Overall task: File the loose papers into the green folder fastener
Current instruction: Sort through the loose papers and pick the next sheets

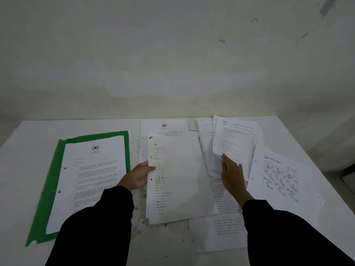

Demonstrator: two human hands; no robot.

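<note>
The left hand (139, 176) grips the list sheet (180, 181) by its left edge. The thumb is curled over the printed face and the fingers are tucked beneath, so the hand is closed on the margin. This sheet is the top one of a small stack at the middle of the table (28, 131), and it has a yellowish mark at its upper left corner.

The right hand (232, 175) reaches up to the curled sheet (236, 139), with its fingertips at the bent lower corner. The fingers look fairly straight, but the back of the hand hides the contact, so I cannot tell whether it pinches the paper or only touches it. The curled sheet lies on top of the right pile (205, 135), a loose fan of pages at the far right of the table.

Both arms wear black sleeves (99, 227).

A crest sheet (164, 129) shows from under the far end of the centre stack. A drawing sheet (280, 179) lies tilted just right of the right hand, overlapping the pile. Text pages (226, 229) lie under the right forearm.

The folder (46, 189), green and lying open, is on the left, well apart from the right pile and beside the left forearm. A filed sheet (92, 179) with a star crest and two punched holes in its left margin lies on it. A small white strip (131, 135) lies just off the folder's far right corner. A stained pale wall (172, 64) stands behind the table
</note>
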